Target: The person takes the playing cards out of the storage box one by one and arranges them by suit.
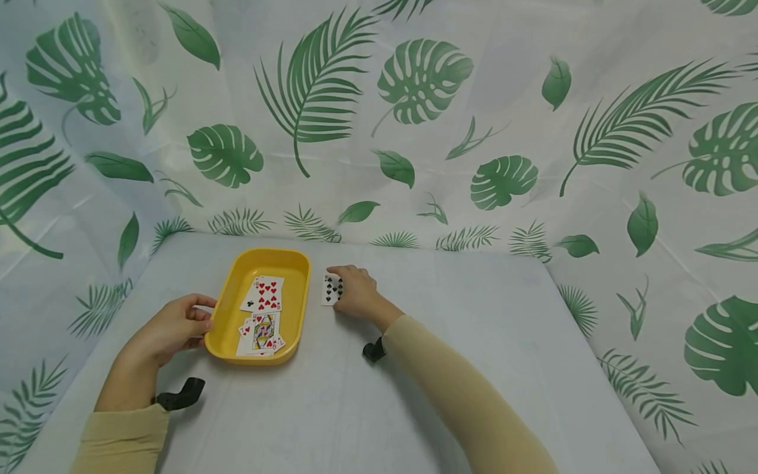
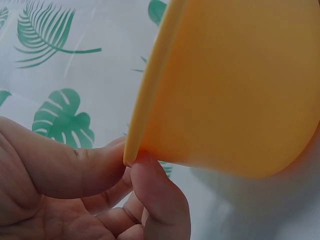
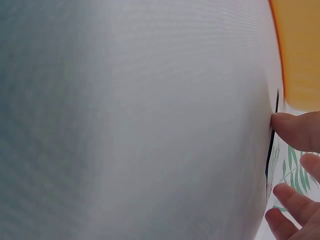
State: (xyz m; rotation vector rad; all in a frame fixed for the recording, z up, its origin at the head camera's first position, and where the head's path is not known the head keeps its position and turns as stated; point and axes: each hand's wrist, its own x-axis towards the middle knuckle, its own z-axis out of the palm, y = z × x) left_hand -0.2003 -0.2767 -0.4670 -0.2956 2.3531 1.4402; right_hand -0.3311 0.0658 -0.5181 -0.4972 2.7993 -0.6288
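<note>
My left hand [image 1: 172, 326] pinches the left rim of a yellow plastic tray [image 1: 301, 316] between thumb and finger. In the left wrist view, that thumb [image 2: 85, 167] lies outside the tray's lip. Inside the tray lie several playing cards: a hearts number card [image 1: 266, 293] in the upper group and a face card [image 1: 264, 331] in the lower one. Just right of the tray, my right hand [image 1: 361, 293] holds a black-pip playing card [image 1: 329, 291] by its edges. The right wrist view shows the card edge-on close to the tabletop, the right thumb [image 3: 297, 130] touching it.
The table is covered in a pale cloth [image 1: 474, 368]. Behind and beside it hangs a white curtain [image 1: 426, 151] printed with green leaves. Each wrist carries a black camera mount, one near the left sleeve [image 1: 183, 394] and one under the right forearm.
</note>
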